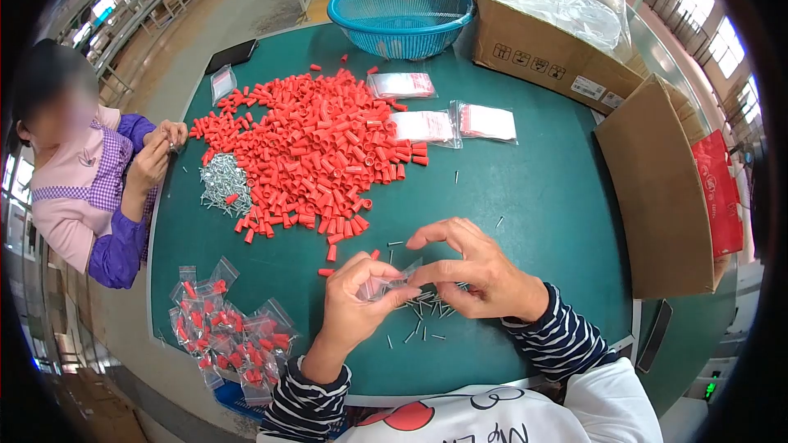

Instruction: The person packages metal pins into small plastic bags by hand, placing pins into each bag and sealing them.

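Two striped sleeves (558, 332) extend over the near edge of a green desk (542, 189), worn by the person whose view this is. At the near left corner lies a pile of filled clear bags (238, 336), red pieces showing inside; it seems set there to leave the space before the person free for handwork.

Just beyond, the left hand (349, 299) holds a small clear bag (382, 285) narrowly between thumb and fingers, low over the desk, probably to steady the limp plastic. The right hand (472, 271) is loosely curled, its upper finger stretched out and another meeting the bag's edge; whether it pinches anything cannot be told. Loose screws (423, 308) lie scattered beneath both hands, likely for easy picking.

Farther off, a broad heap of red caps (320, 148) spreads over the left half of the desk, with a silvery mound of screws (223, 184) at its left side. That places both within reach of a co-worker on the left, whose hands (160, 152) meet at the desk's edge (what they hold is too small to make out). To the right of the caps lie flat packs of bags (487, 122), presumably kept apart so they stay unburied.

At the far edge sit a blue basket (402, 12) and, to its right, a cardboard box (558, 66) with clear plastic bulging from its top.
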Action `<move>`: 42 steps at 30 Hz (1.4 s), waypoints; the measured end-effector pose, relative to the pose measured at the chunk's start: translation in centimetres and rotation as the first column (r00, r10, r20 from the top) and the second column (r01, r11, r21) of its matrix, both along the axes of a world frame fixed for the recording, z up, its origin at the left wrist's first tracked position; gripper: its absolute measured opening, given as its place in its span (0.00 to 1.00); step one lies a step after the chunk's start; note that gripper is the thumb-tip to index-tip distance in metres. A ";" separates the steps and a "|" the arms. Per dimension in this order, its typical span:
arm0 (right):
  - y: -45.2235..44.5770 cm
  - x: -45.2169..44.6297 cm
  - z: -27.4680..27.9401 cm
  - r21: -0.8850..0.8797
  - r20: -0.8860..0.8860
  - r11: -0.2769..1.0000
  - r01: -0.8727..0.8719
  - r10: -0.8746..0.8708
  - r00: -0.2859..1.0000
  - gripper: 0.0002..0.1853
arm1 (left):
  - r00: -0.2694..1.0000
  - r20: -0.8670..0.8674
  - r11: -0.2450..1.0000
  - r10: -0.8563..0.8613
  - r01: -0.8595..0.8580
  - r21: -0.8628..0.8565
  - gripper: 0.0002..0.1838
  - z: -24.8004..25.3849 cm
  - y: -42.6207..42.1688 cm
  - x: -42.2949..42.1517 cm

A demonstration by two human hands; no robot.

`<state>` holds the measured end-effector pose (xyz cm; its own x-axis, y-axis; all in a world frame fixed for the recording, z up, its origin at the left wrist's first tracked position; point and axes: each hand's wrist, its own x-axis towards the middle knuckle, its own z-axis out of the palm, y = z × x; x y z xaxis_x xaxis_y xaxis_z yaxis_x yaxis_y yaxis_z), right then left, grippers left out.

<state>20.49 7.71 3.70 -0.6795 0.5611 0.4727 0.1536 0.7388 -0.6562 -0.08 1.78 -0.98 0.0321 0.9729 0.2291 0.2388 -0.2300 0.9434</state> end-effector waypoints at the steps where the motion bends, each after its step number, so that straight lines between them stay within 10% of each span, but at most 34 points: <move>1: 0.1 0.1 0.2 0.017 0.020 1.000 -0.008 0.008 1.000 0.18 | 1.000 -0.008 1.000 -0.005 0.005 -0.008 0.15 0.2 0.0 0.0; 8: 1.3 1.0 0.2 -0.095 0.008 0.937 0.336 -0.337 0.942 0.12 | 0.979 -0.064 0.980 0.196 -0.198 -0.023 0.14 1.6 0.5 -1.9; 12: 0.7 1.8 -0.5 -0.056 0.425 0.971 0.231 -0.186 0.886 0.08 | 0.956 0.157 0.968 0.248 -0.241 -0.067 0.13 2.0 0.6 -3.1; 34: -1.7 -4.1 -2.4 0.060 0.652 0.990 0.128 -0.136 0.746 0.07 | 0.984 0.049 0.984 0.171 -0.168 -0.066 0.12 2.0 0.5 -2.8; 42: -1.3 -1.9 -2.8 -0.365 0.276 0.921 0.140 -0.037 0.960 0.06 | 0.985 0.039 0.986 0.166 -0.165 -0.029 0.12 2.2 0.4 -2.6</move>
